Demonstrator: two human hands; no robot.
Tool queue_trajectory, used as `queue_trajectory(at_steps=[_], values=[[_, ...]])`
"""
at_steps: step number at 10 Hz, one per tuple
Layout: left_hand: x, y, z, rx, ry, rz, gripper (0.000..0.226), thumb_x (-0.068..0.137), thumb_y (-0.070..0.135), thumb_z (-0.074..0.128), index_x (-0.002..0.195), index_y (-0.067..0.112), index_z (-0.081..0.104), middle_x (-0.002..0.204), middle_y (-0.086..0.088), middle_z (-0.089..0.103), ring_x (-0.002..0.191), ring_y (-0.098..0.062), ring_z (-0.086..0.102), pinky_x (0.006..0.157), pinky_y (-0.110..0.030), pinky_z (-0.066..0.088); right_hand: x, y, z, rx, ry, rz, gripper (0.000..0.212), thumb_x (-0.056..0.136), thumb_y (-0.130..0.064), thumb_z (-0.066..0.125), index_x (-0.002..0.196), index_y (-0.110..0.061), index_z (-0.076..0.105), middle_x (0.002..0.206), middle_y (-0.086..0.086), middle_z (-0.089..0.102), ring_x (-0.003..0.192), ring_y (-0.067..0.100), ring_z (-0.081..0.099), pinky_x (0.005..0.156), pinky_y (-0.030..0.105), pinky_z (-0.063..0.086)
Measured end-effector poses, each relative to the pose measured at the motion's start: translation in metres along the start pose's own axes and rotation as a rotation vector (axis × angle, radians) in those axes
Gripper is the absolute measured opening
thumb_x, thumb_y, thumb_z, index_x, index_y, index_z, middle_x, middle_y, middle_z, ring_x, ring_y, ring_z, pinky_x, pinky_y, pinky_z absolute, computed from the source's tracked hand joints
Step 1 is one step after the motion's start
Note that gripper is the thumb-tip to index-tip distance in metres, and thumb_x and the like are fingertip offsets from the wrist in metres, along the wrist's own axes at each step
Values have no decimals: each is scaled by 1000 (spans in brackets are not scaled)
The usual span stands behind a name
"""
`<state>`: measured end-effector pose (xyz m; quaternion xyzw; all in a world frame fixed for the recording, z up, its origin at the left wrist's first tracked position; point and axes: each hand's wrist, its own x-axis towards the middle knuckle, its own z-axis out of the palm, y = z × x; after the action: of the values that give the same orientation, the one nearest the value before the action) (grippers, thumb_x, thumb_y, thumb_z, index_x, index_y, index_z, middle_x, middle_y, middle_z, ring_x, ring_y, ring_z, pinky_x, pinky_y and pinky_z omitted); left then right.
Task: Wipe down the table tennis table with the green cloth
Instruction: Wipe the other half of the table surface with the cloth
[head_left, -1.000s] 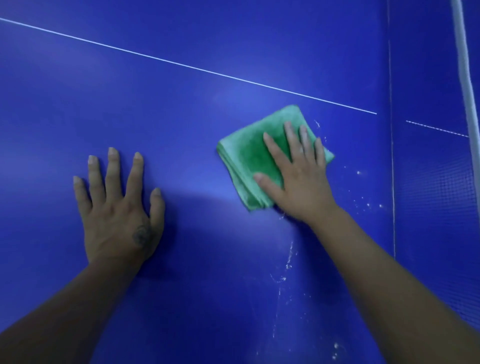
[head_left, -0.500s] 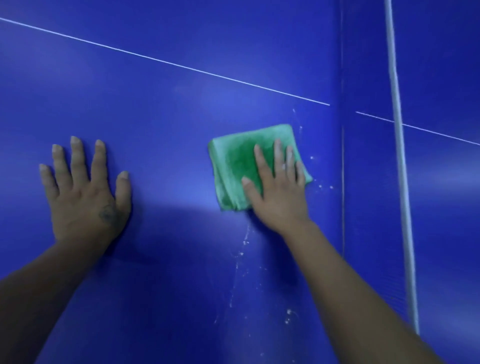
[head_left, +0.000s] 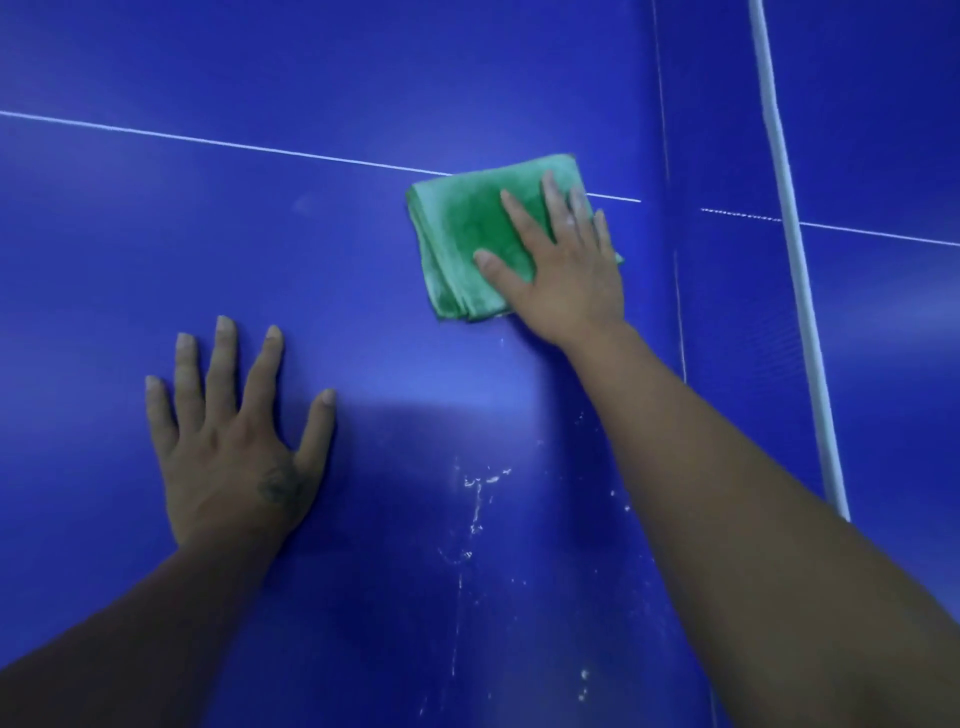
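The folded green cloth (head_left: 462, 234) lies flat on the blue table tennis table (head_left: 311, 260), its far edge over the thin white centre line (head_left: 208, 141). My right hand (head_left: 563, 270) presses on the cloth's right half with straight, spread fingers. My left hand (head_left: 234, 441) rests flat on the bare table surface at the lower left, fingers spread, well apart from the cloth.
The net (head_left: 737, 364) stands at the right, with its white top band (head_left: 795, 260) running from top to bottom. White streaks and specks (head_left: 475, 499) mark the table between my forearms. The table's other half (head_left: 883, 156) lies beyond the net.
My right hand has pushed the cloth away from me, up onto the white centre line. White streaks now show on the table behind it. My left hand stays flat on the table.
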<state>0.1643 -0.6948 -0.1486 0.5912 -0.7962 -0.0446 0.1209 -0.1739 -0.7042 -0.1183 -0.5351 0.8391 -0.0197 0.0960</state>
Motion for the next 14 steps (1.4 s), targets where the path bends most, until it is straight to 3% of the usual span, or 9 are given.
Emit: queue_trajectory(at_steps=[2, 5, 6, 9, 13, 14], values=[[0, 7, -6, -6, -48, -38, 75, 103, 65, 41, 169, 30, 36, 180, -4, 21, 168, -30, 9, 135, -55, 5, -19, 32, 1, 61, 78, 237, 86, 98, -88, 22, 171, -44, 20, 183, 0, 3, 169, 27, 0, 137, 49, 1], [0, 6, -6, -11, -58, -37, 74, 103, 64, 38, 169, 31, 35, 180, -4, 21, 168, -30, 7, 135, -57, 5, -167, 10, 39, -13, 144, 303, 79, 106, -78, 23, 173, -36, 20, 183, 5, 1, 169, 32, 3, 137, 52, 6], [0, 7, -7, -25, -57, -41, 74, 103, 64, 39, 169, 31, 35, 180, -4, 20, 168, -30, 7, 135, -58, 5, -158, 6, 35, -21, 136, 307, 79, 106, -78, 22, 173, -37, 20, 183, 7, 2, 169, 33, 2, 137, 53, 6], [1, 8, -11, 1, -83, -53, 74, 104, 64, 37, 169, 30, 34, 181, -4, 19, 168, -30, 6, 135, -55, 3, -21, 55, -1, 14, 40, 267, 84, 101, -84, 24, 173, -40, 16, 183, 6, 2, 169, 32, -3, 136, 54, 1], [1, 8, -9, -22, -57, -47, 74, 103, 63, 39, 169, 28, 37, 180, -5, 21, 168, -31, 8, 135, -58, 6, -168, 18, 35, 35, 162, 490, 81, 106, -78, 22, 173, -34, 20, 183, 9, 6, 168, 35, 4, 136, 54, 5], [1, 8, -9, -20, -56, -50, 74, 103, 63, 40, 168, 28, 37, 180, -5, 21, 168, -32, 9, 135, -57, 6, -158, 8, 36, 31, 177, 542, 80, 106, -77, 24, 173, -33, 21, 183, 10, 5, 168, 37, 3, 136, 56, 5]])
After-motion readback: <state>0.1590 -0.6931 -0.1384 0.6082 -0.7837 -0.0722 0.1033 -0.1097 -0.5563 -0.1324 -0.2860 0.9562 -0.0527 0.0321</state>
